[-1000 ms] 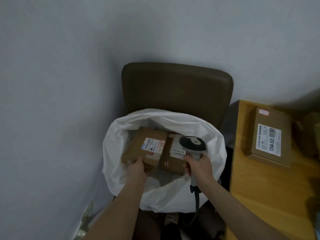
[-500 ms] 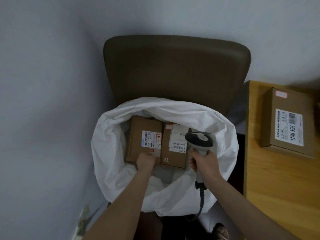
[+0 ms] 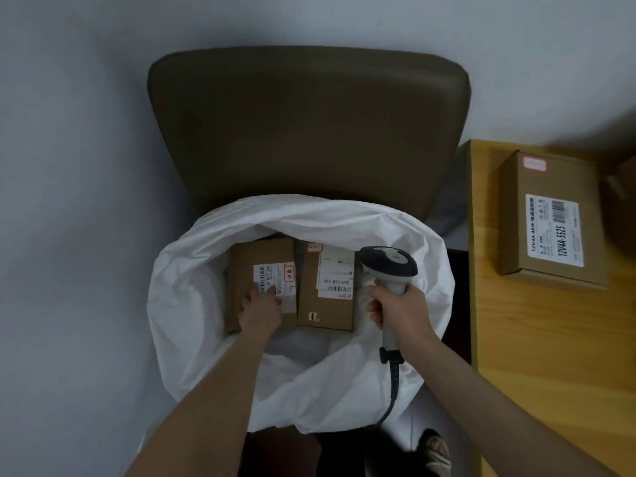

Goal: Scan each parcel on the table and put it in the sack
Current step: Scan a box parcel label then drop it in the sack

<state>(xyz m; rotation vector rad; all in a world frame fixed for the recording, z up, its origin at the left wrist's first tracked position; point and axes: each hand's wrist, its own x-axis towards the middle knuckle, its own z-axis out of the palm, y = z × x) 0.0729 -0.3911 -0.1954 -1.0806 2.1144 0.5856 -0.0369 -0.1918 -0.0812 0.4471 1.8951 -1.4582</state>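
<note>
Here, sacked parcel [image 3: 256, 253] beneath left grip [image 3: 260, 311], scanner [image 3: 389, 263] in right grip [image 3: 401, 309]

Rightmost parcel [image 3: 621, 208] half off-frame

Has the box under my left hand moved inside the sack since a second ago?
Yes. The box tipped down from a slant to lie level beside the other box.

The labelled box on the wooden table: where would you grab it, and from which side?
Probably from above, pinching across its narrow width, on the two long walls. The labelled box lies flat on the table, label up, so nothing slips under. A neighbouring box sits close on its right, so lead in from the left.
</note>
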